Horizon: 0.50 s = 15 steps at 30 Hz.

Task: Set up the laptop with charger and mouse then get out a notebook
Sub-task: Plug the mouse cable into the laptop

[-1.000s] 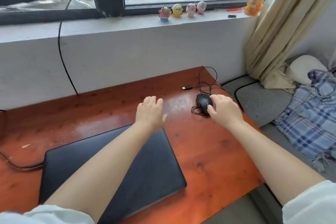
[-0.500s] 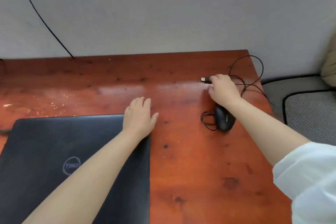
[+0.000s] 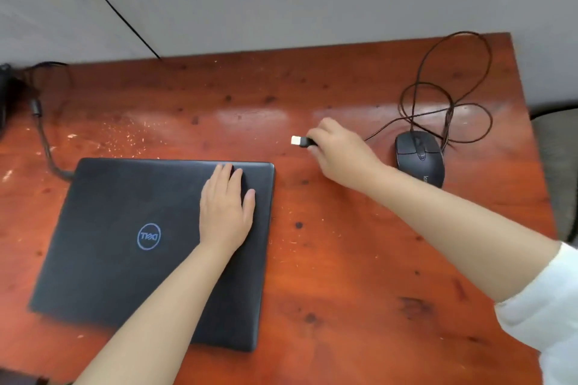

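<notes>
Right hand [image 3: 339, 150]: closed in a pinch on the plug [image 3: 301, 141] of the mouse cord, held just above the tabletop [image 3: 344, 259]. Metal tip of plug protrudes leftward from the fingers; long axis of plug runs left–right, tip toward the laptop.

Left hand [image 3: 226, 206]: open, palm down, flat on the lid near the right far corner; grips nothing, seems to steady the machine.

Laptop [image 3: 125, 244]: black, lid shut, logo upward, lying left of centre. Its right edge is the side nearest the plug; the plug sits right of and slightly beyond the far right corner, near but apart from it. No port can be made out along that edge.

Charger cable [image 3: 42, 134]: runs from far left to the laptop's left far corner; appears connected, though the joint itself is not clearly shown.

Mouse [image 3: 419, 158]: black, resting right of the right hand, partly behind the wrist.

Cord [image 3: 447, 84]: loose loops beyond the mouse, one strand leading to the right hand.

Notebook: none in view.

Assessment: mouse connection is the step in hand. The coming move turns on carrying the plug leftward and nearer, tip first, into the laptop's right side; the right hand is the nearer and already aligned.
</notes>
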Each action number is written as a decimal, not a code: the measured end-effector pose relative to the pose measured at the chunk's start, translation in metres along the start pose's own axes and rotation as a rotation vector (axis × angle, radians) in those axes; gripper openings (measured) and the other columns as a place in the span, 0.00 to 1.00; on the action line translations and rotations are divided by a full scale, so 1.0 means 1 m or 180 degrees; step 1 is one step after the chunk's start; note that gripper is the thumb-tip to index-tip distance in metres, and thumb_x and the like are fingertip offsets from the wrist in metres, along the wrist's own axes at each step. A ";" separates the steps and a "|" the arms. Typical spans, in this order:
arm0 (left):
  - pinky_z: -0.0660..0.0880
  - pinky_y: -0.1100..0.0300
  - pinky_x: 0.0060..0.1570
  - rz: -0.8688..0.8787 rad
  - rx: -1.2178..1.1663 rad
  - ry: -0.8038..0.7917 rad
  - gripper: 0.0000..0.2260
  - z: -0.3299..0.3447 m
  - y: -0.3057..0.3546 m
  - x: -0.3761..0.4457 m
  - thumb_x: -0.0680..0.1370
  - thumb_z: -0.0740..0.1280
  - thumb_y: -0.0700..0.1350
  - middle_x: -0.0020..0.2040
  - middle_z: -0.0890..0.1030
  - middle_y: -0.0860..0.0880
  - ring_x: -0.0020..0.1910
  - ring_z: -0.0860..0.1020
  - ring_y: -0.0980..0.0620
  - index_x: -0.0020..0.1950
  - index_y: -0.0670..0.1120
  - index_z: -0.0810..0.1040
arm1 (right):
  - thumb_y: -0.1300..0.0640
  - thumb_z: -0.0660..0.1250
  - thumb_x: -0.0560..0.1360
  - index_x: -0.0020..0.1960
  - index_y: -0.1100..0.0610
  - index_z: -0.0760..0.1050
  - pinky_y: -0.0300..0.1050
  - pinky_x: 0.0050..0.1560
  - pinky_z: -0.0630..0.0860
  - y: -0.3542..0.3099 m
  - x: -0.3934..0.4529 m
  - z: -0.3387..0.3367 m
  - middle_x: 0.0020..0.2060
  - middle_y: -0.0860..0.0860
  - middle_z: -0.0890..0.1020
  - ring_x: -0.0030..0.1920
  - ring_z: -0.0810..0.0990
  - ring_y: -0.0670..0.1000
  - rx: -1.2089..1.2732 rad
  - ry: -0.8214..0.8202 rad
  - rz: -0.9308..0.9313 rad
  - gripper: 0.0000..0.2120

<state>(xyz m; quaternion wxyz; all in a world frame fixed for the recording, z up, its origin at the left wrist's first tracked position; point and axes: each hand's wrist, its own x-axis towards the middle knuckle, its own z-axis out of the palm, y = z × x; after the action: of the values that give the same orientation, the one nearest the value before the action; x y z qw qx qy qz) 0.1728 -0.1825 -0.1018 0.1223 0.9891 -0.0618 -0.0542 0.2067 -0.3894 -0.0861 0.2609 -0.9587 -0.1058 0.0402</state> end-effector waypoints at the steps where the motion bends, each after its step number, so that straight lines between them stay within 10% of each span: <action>1: 0.58 0.45 0.70 -0.0015 0.0007 -0.0016 0.18 0.001 0.000 -0.002 0.78 0.61 0.39 0.70 0.67 0.36 0.72 0.60 0.39 0.66 0.33 0.68 | 0.60 0.58 0.77 0.55 0.66 0.72 0.57 0.46 0.74 -0.010 -0.010 0.010 0.53 0.63 0.74 0.47 0.76 0.64 0.0091 -0.0185 -0.0126 0.11; 15: 0.51 0.47 0.73 -0.0129 -0.0007 -0.0040 0.20 0.010 -0.001 -0.008 0.80 0.56 0.40 0.74 0.60 0.39 0.75 0.54 0.43 0.71 0.36 0.60 | 0.58 0.58 0.77 0.55 0.62 0.76 0.51 0.48 0.65 -0.030 -0.047 0.059 0.50 0.58 0.77 0.51 0.72 0.59 0.0027 0.0060 -0.0105 0.12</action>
<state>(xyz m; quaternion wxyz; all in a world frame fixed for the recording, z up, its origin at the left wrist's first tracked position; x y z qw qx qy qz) 0.1643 -0.1824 -0.1110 0.1219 0.9896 -0.0424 -0.0629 0.1476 -0.3459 -0.1208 0.2666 -0.9560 -0.1189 0.0273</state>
